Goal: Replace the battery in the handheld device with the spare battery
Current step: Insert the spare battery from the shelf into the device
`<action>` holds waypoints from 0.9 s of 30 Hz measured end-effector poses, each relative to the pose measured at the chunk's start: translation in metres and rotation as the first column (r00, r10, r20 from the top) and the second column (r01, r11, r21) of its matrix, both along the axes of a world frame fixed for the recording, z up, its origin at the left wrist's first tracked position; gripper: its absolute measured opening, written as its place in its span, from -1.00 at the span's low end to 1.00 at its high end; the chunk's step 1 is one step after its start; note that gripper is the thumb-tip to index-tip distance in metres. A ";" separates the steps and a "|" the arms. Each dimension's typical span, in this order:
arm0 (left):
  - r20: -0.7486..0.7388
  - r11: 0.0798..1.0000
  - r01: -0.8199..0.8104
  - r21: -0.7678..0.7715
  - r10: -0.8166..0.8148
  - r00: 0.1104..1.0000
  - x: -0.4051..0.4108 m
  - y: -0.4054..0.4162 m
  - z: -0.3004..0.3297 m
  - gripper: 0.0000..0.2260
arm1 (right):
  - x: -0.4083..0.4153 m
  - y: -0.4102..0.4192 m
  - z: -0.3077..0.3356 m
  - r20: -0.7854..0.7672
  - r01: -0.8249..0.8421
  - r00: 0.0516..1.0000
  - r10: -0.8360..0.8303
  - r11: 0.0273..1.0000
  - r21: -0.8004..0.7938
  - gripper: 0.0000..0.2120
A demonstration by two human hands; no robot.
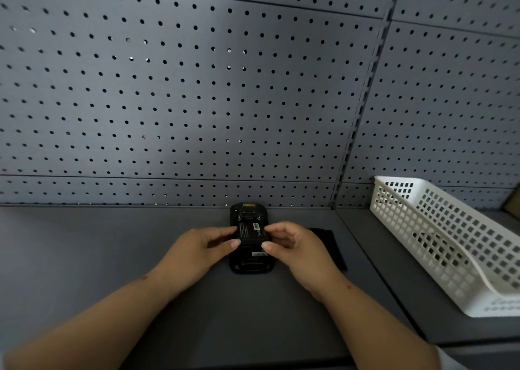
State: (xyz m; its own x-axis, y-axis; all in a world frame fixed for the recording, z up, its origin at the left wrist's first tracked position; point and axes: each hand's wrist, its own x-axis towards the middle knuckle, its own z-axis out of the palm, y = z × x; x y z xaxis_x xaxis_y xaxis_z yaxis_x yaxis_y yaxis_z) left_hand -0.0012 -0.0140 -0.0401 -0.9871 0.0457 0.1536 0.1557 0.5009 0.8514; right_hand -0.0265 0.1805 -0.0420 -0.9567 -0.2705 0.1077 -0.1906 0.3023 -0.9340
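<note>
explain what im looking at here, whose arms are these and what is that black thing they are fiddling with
There is no machine here: a person wears a camera on the head, so you look down along their own bare arms. The left hand and right hand pinch a black battery from both sides, over the back of a black handheld device lying on the grey shelf. A flat black piece lies just right of it; I cannot tell what it is. A white basket stands further right, before a grey pegboard.
</note>
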 end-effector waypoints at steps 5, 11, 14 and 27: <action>0.006 0.998 0.038 0.051 -0.038 0.999 0.002 0.001 0.001 -0.75 | 0.000 0.000 -0.001 -0.004 -0.016 1.000 0.016 1.000 0.001 -0.76; -0.022 0.997 0.032 0.066 -0.030 0.999 -0.001 -0.001 -0.004 -0.80 | -0.002 0.001 -0.004 0.012 0.004 1.000 -0.003 1.000 -0.009 -0.80; -0.025 0.997 0.034 0.068 -0.032 0.999 -0.002 -0.001 -0.005 -0.82 | -0.003 0.000 -0.005 0.024 0.006 1.000 -0.005 1.000 -0.026 -0.81; -0.018 0.992 0.039 0.117 -0.038 0.999 -0.002 0.000 -0.007 -0.78 | -0.004 -0.001 -0.007 -0.035 0.029 0.999 -0.029 1.000 0.004 -0.82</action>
State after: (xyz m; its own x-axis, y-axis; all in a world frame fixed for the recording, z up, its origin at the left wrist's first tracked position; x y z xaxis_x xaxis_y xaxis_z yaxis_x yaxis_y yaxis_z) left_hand -0.0034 -0.0138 -0.0469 -0.9824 0.0645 0.1754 0.1866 0.3915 0.9011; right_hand -0.0305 0.1792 -0.0492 -0.9599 -0.2431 0.1396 -0.2137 0.3122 -0.9257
